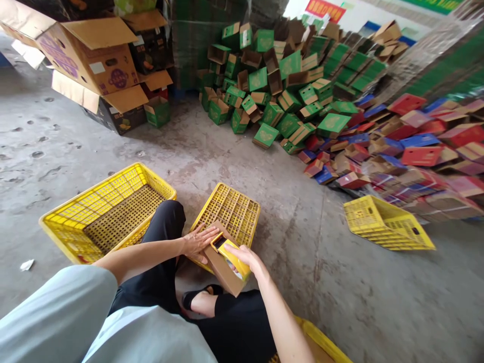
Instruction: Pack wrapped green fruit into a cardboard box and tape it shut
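A small cardboard box [224, 267] with a yellow printed flap lies across an upturned yellow plastic crate [234, 209] in front of my knees. My left hand [197, 240] lies flat on the box's brown top flap, fingers stretched out and pressing down. My right hand [245, 257] curls around the yellow end of the box, fingers closed on its flap. My legs in black trousers sit between the crates.
An open yellow crate [106, 212] stands at my left, another [385, 224] lies tipped at the right. A heap of green boxes [272, 85] and red and blue boxes [416, 146] fills the back. Large brown cartons [91, 60] stand at the far left. Bare concrete floor lies between.
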Available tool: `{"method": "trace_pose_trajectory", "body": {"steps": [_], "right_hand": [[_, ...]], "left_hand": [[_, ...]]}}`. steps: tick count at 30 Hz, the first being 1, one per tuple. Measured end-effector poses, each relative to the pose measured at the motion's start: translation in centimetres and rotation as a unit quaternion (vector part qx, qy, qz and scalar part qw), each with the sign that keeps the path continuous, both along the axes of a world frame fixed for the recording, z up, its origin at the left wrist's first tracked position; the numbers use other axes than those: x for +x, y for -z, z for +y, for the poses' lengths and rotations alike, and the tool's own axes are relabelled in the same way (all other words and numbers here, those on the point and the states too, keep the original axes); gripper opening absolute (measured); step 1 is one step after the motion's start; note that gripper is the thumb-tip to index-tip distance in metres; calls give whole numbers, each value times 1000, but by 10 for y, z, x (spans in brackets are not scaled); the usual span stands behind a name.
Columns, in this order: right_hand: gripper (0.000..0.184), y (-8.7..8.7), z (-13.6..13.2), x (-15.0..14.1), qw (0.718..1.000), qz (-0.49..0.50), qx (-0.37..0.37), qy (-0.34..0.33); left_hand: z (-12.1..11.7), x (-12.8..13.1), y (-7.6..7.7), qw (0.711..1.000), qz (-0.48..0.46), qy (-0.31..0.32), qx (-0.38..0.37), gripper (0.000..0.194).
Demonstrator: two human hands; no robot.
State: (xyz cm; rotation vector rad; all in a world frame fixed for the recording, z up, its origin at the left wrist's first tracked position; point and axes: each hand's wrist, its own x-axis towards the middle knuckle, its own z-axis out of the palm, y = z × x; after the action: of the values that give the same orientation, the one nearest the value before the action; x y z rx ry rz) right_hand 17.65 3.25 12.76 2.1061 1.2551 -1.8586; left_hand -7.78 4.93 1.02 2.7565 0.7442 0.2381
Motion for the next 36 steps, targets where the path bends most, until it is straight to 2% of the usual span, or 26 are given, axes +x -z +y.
{"method": "trace_pose_trajectory", "body": {"steps": [8, 12, 16, 20, 24, 28, 31, 36], "right_hand": [[47, -4, -10, 8, 999, 27, 25, -6], [49, -9, -20, 21, 999, 37, 23, -9], [51, -16, -32, 34, 999, 25, 20, -19], [48, -22, -38, 33, 999, -4, 38, -20], [49, -17, -38, 30, 999, -11, 43, -15], [47, -4, -35, 32, 999, -11, 40, -7], [48, 1, -35, 35, 999, -10, 38, -11], [45, -5, -37, 34, 999, -2, 48, -15]], "left_hand": [[2, -1, 0, 1000, 11, -5, -6, 104], [3, -3, -1, 1000, 20, -3, -7, 103], [3, -3, 1, 1000, 18, -7, -3, 104], [2, -1, 5, 1000, 14, -12, 9, 104], [-3, 9, 6, 1000, 19, -13, 21, 107], [-11, 24, 5, 999, 6, 38, 9, 106], [-14, 30, 4, 999, -2, 46, -6, 104], [-8, 27, 5, 998, -10, 62, -26, 106]]}}
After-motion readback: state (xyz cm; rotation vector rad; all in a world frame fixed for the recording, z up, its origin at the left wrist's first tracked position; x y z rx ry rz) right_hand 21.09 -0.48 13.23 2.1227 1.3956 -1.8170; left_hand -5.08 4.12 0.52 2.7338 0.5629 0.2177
